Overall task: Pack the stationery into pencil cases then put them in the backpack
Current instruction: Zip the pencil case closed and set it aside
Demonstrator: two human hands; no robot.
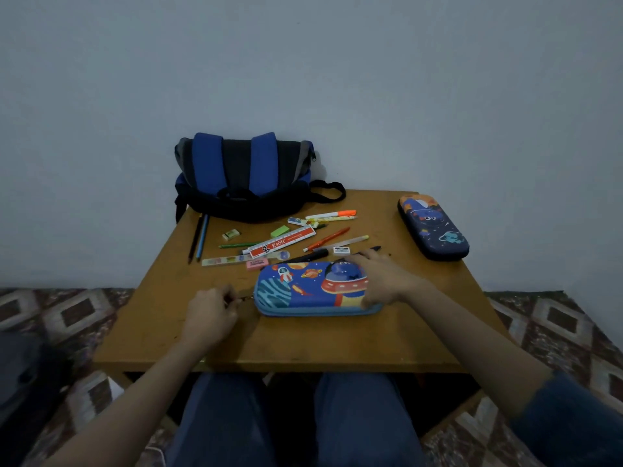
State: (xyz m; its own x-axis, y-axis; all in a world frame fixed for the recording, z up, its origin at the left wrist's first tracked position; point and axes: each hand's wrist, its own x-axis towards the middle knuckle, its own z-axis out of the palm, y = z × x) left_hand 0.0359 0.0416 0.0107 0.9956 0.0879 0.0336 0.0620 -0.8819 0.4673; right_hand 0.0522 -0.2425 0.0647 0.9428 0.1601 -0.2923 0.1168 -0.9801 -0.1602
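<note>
A blue space-print pencil case (303,288) lies shut at the middle of the wooden table (303,345). My right hand (381,278) grips its right end, thumb on the front edge. My left hand (210,315) pinches the zipper pull (244,299) at the case's left end. A second, dark blue pencil case (433,227) lies at the table's right side. Loose stationery is spread behind the case: a red-and-white ruler (281,242), pencils (199,237), erasers (231,234), an orange pen (327,239), a highlighter (332,214). A blue and black backpack (244,176) stands at the back, against the wall.
The table stands against a plain wall. A patterned carpet (546,318) covers the floor on both sides. My legs in blue trousers are under the table's front edge. A dark object (23,375) lies on the floor at the left.
</note>
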